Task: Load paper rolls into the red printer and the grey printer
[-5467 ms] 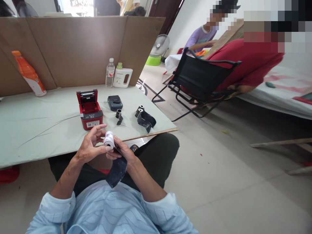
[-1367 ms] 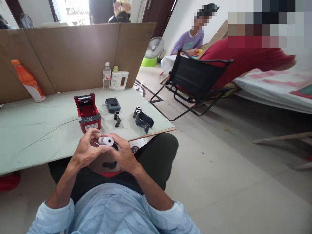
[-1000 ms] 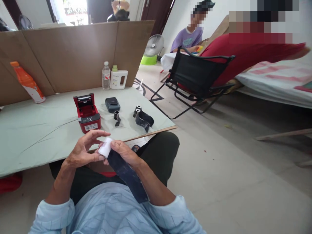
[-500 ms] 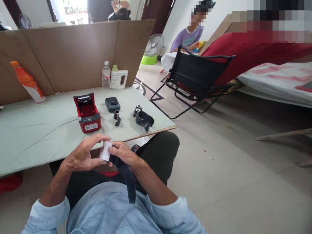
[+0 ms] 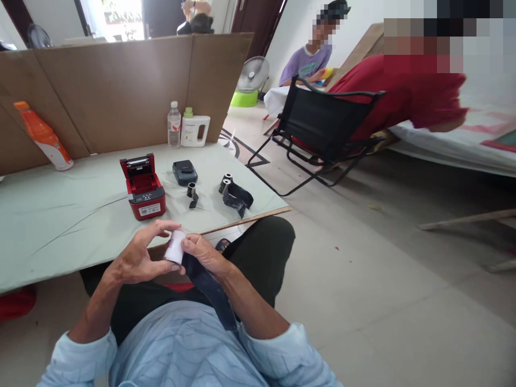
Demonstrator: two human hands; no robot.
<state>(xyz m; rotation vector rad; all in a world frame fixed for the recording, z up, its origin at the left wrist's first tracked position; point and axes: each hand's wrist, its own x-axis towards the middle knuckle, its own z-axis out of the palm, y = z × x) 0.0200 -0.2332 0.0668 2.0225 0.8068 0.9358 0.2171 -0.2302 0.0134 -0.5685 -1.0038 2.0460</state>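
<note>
Between my hands, above my lap, is a small white paper roll (image 5: 174,248) with a dark strip (image 5: 209,287) trailing from it toward my right forearm. My left hand (image 5: 141,253) cups the roll, thumb at its lower end and fingers at its upper end. My right hand (image 5: 203,252) grips its right side, thumb pressed on top; some of its fingers are hidden. Just beyond them on the table stands a red and black label printer (image 5: 147,188) with its lid raised. Right of it lie a dark grey box-shaped device (image 5: 185,172), a small roll with a short dark tail (image 5: 192,191) and further dark ribbon rolls (image 5: 236,193).
A cardboard screen (image 5: 121,88) lines the back of the pale-green table (image 5: 88,223). Against it stand an orange bottle (image 5: 44,137), a clear water bottle (image 5: 174,126) and a white jug (image 5: 195,129). A black folding chair (image 5: 328,118) with a person in red is at the right.
The trailing dark strip has swung to the right, toward my right forearm. Both hands keep their hold on the roll. The person in red has leaned, with an arm drawn in.
</note>
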